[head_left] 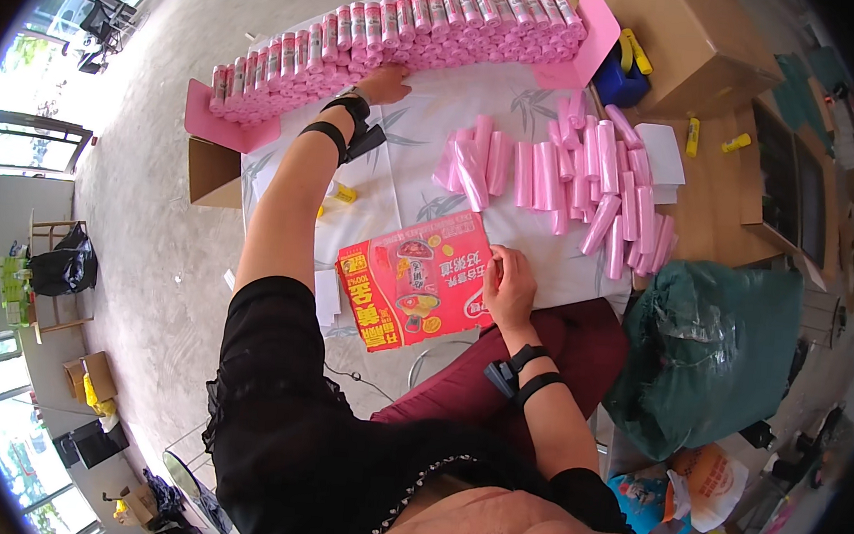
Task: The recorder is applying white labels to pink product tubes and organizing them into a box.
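Observation:
My left hand (pixel 385 84) reaches to the far side of the table, against the near face of a long stack of labelled pink plastic-bag rolls (pixel 396 26). Its fingers are partly hidden, and I cannot make out a roll in them. Close to me, my right hand (pixel 511 292) is closed on the right edge of a red printed cardboard sheet (pixel 414 284), which lies at the table's near edge. Loose pink rolls without labels (pixel 595 175) lie heaped to the right, beyond my right hand. Both wrists wear black straps with small devices.
Pink end boards (pixel 601 38) bound the stack. Yellow glue sticks (pixel 343 192) and white paper slips (pixel 325 297) lie left of the cardboard. A blue holder (pixel 619 84) and large cardboard box (pixel 705 48) stand far right. A green sack (pixel 706 354) sits near right.

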Motion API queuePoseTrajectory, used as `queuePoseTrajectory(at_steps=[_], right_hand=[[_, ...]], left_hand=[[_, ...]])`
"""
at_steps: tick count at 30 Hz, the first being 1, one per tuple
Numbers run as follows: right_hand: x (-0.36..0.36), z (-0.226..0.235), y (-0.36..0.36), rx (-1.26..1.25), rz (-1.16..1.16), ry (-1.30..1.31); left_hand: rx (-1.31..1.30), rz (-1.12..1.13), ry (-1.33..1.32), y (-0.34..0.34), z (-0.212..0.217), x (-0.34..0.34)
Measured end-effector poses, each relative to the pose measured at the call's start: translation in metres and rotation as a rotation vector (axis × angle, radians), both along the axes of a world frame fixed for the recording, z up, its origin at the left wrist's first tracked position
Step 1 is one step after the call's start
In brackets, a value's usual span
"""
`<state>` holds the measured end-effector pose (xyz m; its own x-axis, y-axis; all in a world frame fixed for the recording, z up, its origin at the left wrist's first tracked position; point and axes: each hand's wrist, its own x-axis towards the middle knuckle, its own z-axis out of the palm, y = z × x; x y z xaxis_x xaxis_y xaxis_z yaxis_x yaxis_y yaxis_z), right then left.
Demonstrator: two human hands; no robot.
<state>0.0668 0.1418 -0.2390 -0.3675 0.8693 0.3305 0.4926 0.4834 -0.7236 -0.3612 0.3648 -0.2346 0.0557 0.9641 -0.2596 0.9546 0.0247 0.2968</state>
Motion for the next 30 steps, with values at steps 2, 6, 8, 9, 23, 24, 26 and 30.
queuePoseTrajectory(at_steps=[2,6,8,9,23,24,26,30], right_hand=[[0.002,0.0,0.002,-0.007,-0.002,-0.009],[-0.002,0.0,0.001,-0.002,0.013,0.008],[-0.001,-0.002,0.001,0.0,0.006,0.004],[-0.002,-0.002,0.0,-0.013,0.011,0.006],[0.006,-0.003,0.003,-0.028,0.013,0.005],[0.004,-0.002,0.003,-0.024,0.022,0.015],[-0.007,0.003,0.002,-0.014,0.042,0.039],[-0.003,0.004,0.003,-0.038,0.041,0.039]], left_hand=[[-0.016,-0.001,0.071,0.003,0.003,0.017],[0.125,-0.111,-0.021,0.012,0.001,0.046],[0.153,-0.096,-0.098,0.022,-0.002,0.063],[0.154,-0.099,-0.1,0.026,-0.004,0.066],[0.236,-0.006,-0.438,0.057,-0.008,0.117],[0.241,-0.005,-0.434,0.061,-0.009,0.113],[0.336,0.021,-0.315,0.069,-0.006,0.094],[0.282,0.018,-0.239,0.08,-0.006,0.105]])
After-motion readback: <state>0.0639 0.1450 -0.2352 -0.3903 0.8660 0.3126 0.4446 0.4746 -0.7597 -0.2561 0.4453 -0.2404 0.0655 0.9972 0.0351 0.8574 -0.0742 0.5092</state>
